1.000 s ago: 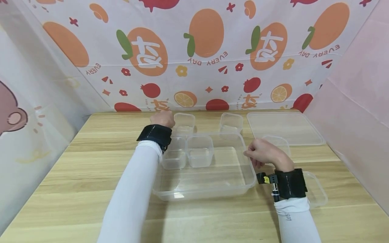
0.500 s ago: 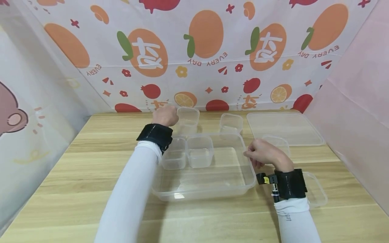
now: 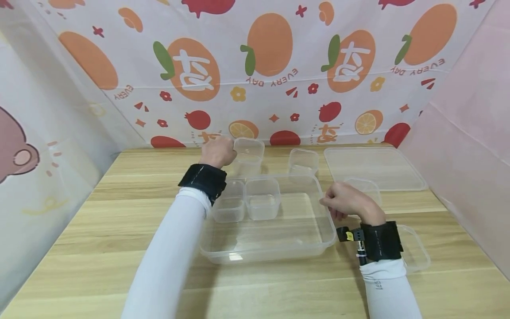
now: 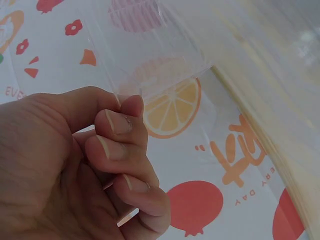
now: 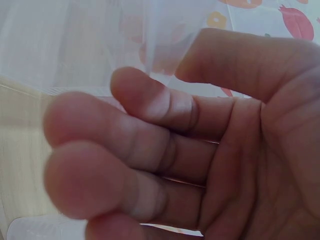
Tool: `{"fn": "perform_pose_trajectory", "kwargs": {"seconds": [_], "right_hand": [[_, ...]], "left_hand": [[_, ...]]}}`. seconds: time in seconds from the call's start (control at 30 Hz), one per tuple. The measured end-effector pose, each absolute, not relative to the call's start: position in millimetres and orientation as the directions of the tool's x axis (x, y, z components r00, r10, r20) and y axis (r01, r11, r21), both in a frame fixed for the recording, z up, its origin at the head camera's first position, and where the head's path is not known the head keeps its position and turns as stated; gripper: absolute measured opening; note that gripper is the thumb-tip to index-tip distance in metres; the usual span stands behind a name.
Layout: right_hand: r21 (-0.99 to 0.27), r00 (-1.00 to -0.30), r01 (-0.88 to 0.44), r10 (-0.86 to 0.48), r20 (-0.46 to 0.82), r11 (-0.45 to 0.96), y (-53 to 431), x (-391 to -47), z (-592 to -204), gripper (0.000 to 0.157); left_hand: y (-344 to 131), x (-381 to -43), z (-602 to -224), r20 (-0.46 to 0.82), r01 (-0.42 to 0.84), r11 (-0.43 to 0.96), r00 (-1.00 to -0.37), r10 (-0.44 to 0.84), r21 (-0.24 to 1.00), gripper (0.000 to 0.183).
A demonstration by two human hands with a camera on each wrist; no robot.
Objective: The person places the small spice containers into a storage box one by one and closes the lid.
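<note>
My left hand [image 3: 217, 152] pinches the edge of a small clear plastic container [image 3: 251, 150] between thumb and forefinger, behind the large box. The other fingers curl in toward the palm in the left wrist view. A large clear plastic box [image 3: 275, 253] lies in the middle, with two small clear containers [image 3: 263, 199] side by side in its left rear part. At its right rim, my right hand [image 3: 346, 201] holds the wall between thumb and forefinger. In the right wrist view the clear wall [image 5: 165, 30] runs down to those fingertips.
Another small clear container [image 3: 303, 161] stands behind the box. A large flat clear lid [image 3: 374, 168] lies at the back right. Smaller clear plastic pieces [image 3: 416, 250] lie beside and partly under my right arm. A fruit-print cloth [image 3: 271, 102] hangs along the table's far edge.
My left hand has shifted slightly right and up, and the small container has risen and moved right with it. The right hand and the large box have stayed put.
</note>
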State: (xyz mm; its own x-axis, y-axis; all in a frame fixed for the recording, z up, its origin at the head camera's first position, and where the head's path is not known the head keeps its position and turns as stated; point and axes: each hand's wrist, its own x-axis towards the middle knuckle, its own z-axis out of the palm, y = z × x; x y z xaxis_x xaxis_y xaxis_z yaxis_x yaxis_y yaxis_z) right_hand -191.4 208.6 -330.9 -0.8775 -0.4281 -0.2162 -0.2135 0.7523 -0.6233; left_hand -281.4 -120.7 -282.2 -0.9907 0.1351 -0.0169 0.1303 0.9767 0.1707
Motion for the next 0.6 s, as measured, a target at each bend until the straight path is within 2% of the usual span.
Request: {"fn": "perform_pose_trajectory", "kwargs": {"seconds": [0.6], "right_hand": [[-0.631, -0.882, -0.19, -0.414, -0.227, 0.752, 208, -192, -332, 0.034]], "left_hand": [[-119, -269, -272, 0.055, 0.213, 0.952, -0.977, 0.206, 0.219, 0.021]]}}
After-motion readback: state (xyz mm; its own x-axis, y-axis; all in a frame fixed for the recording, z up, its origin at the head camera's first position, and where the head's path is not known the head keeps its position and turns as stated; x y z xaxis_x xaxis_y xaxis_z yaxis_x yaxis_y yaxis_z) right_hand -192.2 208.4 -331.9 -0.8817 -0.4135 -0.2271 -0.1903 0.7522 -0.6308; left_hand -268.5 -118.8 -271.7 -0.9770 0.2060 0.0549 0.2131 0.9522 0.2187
